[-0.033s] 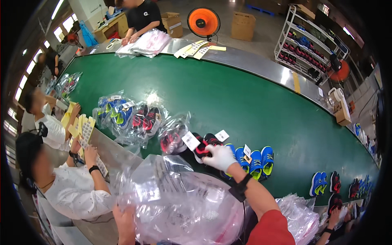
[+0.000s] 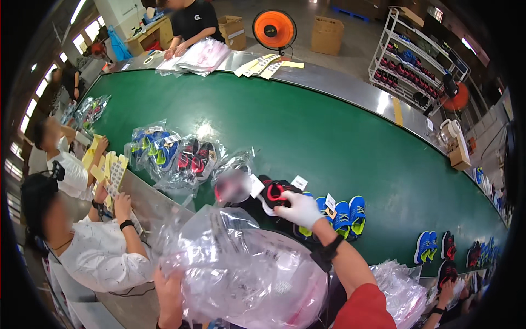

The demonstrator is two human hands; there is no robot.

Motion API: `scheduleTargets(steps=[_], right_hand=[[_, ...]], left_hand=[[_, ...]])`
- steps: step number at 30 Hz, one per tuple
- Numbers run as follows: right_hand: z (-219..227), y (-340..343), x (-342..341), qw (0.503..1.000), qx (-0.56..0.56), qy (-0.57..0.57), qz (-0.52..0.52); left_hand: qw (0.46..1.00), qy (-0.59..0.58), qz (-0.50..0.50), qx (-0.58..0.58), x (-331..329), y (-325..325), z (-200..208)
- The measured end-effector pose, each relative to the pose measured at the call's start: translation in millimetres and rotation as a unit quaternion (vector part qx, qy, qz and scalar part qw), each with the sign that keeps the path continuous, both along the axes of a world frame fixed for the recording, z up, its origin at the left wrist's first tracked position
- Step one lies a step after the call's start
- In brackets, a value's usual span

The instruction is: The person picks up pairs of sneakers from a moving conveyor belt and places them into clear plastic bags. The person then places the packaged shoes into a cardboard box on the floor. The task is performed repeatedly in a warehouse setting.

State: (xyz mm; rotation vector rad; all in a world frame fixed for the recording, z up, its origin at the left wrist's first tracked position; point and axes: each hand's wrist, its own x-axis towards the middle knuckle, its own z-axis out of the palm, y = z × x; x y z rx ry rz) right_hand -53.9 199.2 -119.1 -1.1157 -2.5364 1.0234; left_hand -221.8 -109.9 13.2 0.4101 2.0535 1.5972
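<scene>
Right hand (image 2: 298, 209) gripped black-red shoes (image 2: 272, 193) on belt (image 2: 329, 131), unmoved from an instant before. Left hand (image 2: 167, 282) clutched bag (image 2: 246, 274) edge; bagging not begun.

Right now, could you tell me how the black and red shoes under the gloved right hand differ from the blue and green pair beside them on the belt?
The black and red shoes are dark with red trim and lie under the gloved right hand; the blue and green pair is bright and no hand touches it. The black and red shoes lie nearer the bagged pairs; the blue and green pair lies further right. Both are unbagged, carry white tags and rest on the green conveyor belt.
</scene>
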Motion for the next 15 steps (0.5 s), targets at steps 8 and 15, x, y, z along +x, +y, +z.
scheduleTargets(steps=[8,15], right_hand=[[106,-42,140,0.730,-0.368,0.571,-0.079],[144,-106,184,0.985,0.019,0.156,0.066]], left_hand=[[0.986,-0.101,-0.121,0.063,30,85,13],[0.941,0.091,-0.325,0.023,112,131,58]])
